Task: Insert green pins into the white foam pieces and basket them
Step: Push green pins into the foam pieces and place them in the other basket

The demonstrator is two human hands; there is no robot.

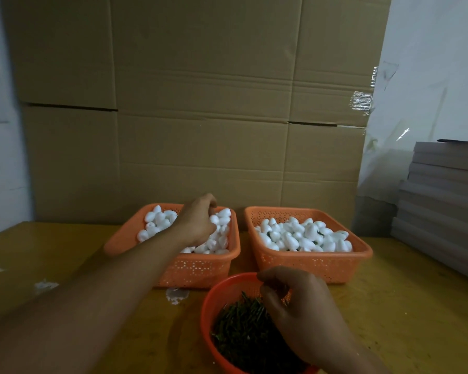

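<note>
Reaching into the left basket (135,245), my left hand (197,220) curled among light, dentable foam (160,218); right hand (297,300) pinched over thin pins (241,327), hold unclear.

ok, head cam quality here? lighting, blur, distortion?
Head view: dim and warm, so the green pins in the round basket merge into a dark mass; white foam pieces stay readable. Left hand and right hand edges slightly soft. Wide-angle bowing on cardboard seams; glare on tape.
</note>
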